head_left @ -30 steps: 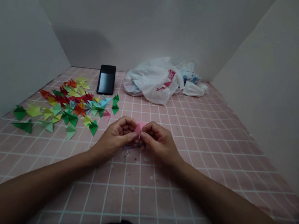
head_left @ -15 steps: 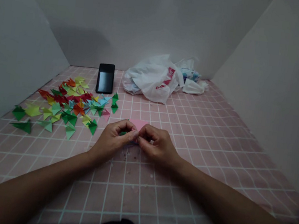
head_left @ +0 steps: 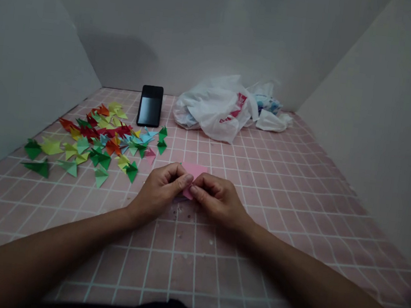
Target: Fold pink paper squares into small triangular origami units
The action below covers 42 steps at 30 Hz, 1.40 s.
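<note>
Between my two hands is a small piece of pink origami paper [head_left: 193,169], partly folded. My left hand [head_left: 162,188] pinches its left side with thumb and fingers. From the other side, my right hand [head_left: 217,198] grips the paper near its lower point, its thumb close to the left thumb. The fingers hide much of the folds. Something bluish-purple lies low behind the hands, mostly covered. To the left, several folded paper cranes [head_left: 99,157] in green, yellow, red, orange and blue are spread over the cloth, with one pink crane [head_left: 150,155] nearest my left hand.
A black phone [head_left: 150,106] stands tilted at the back left. Crumpled white plastic bags [head_left: 216,108] lie against the back wall. Pale walls enclose the pink checked tablecloth [head_left: 280,183] on three sides. Small scraps [head_left: 183,216] dot the cloth in front of my hands.
The pink paper has been turned in my fingers; a wider flat area now shows above the hands. Both hands keep hold of it. The view has shifted slightly.
</note>
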Tool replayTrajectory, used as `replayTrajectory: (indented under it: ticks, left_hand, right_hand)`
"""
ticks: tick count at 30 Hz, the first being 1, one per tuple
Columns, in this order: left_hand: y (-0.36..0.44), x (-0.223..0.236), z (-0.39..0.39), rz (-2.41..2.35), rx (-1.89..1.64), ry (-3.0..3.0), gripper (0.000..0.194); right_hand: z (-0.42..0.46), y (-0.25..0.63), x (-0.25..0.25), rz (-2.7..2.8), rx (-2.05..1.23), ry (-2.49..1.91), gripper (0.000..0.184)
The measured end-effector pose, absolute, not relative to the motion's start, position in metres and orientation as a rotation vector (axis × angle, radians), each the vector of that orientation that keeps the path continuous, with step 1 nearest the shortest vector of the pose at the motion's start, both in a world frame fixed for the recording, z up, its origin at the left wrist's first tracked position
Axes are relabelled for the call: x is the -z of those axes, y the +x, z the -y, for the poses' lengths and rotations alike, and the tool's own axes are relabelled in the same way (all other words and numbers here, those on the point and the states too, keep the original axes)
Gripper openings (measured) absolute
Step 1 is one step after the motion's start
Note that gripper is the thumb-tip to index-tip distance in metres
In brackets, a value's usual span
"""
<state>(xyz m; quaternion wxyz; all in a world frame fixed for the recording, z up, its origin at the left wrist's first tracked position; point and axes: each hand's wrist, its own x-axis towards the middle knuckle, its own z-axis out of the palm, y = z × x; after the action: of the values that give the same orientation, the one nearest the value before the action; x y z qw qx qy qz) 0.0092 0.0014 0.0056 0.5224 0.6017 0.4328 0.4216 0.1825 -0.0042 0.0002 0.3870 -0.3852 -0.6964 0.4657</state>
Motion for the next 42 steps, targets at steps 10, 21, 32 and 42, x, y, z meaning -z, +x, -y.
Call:
replayTrajectory:
  ticks: [10, 21, 32, 42]
  left_hand:
    - [0.007, -0.004, -0.005, -1.149, -0.978, 1.756, 0.036]
    - [0.006, 0.001, -0.006, -0.927, -0.84, 1.477, 0.034]
    - [0.005, -0.002, -0.004, -0.88, -0.747, 1.711, 0.026]
    - [0.001, -0.005, -0.007, -0.914, -0.825, 2.141, 0.026]
  right_hand:
    - [0.01, 0.176, 0.002, 1.763, -1.175, -1.048, 0.023]
    - [0.001, 0.181, 0.012, 1.518, -1.251, -1.05, 0.029]
    - [0.001, 0.182, 0.013, 1.513, -1.229, -1.008, 0.029]
    - [0.0, 0.183, 0.006, 1.574, -1.312, -0.936, 0.03]
